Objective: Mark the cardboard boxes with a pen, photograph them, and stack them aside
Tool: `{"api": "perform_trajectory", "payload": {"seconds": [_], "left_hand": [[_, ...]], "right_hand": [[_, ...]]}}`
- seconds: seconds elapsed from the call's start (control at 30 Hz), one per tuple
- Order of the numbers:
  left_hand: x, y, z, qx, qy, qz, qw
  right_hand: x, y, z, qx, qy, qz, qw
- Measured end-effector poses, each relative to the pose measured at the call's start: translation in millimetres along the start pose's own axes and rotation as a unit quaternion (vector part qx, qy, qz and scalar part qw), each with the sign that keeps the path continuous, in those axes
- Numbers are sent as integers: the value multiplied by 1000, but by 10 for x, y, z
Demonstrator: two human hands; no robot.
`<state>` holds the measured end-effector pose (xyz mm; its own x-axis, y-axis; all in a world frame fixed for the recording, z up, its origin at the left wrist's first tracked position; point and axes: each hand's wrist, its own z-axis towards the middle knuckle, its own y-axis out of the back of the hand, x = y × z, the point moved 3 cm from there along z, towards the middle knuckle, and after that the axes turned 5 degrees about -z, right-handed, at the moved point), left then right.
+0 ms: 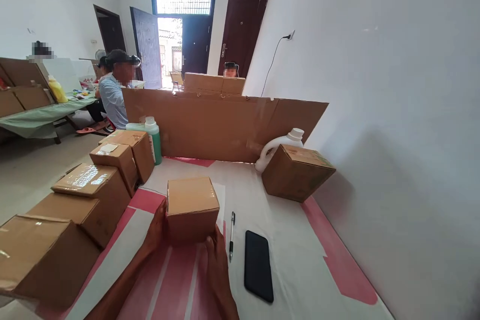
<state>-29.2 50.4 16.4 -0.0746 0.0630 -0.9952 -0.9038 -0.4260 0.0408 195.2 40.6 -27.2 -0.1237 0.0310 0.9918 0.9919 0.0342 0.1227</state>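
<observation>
A small closed cardboard box (192, 202) stands on the white and pink table cover (285, 240) in front of me. My left hand (157, 230) presses against its left side. On the near right corner of the box, my right hand (217, 265) grips with its fingers against the front. Both hands hold the box between them. A black pen (232, 236) and a black phone (258, 265) lie just right of my right hand.
A row of several closed cardboard boxes (92, 187) lines the left table edge. A green bottle (153, 139), a white jug (277, 146) and another box (296, 172) stand before a cardboard screen (225, 125). The white wall is at right. People sit at tables behind.
</observation>
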Motion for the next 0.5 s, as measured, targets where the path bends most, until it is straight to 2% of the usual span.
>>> {"api": "perform_trajectory", "payload": {"seconds": [0.07,0.13,0.23,0.33,0.43,0.5], "left_hand": [[14,-60,57,23,-2,6,1000],[-18,-61,5,34,-1,17,999],[-147,26,-236,48,-7,37,998],[-320,104,-547,81,-43,83,992],[-422,132,-751,52,-52,94,993],[-441,124,-781,19,-38,86,995]], "right_hand": [[67,13,44,-4,22,-3,1000],[120,67,116,-12,23,7,1000],[168,166,225,4,5,31,999],[171,187,280,36,-7,45,998],[116,134,297,35,-21,45,998],[75,103,304,17,-28,43,999]]}}
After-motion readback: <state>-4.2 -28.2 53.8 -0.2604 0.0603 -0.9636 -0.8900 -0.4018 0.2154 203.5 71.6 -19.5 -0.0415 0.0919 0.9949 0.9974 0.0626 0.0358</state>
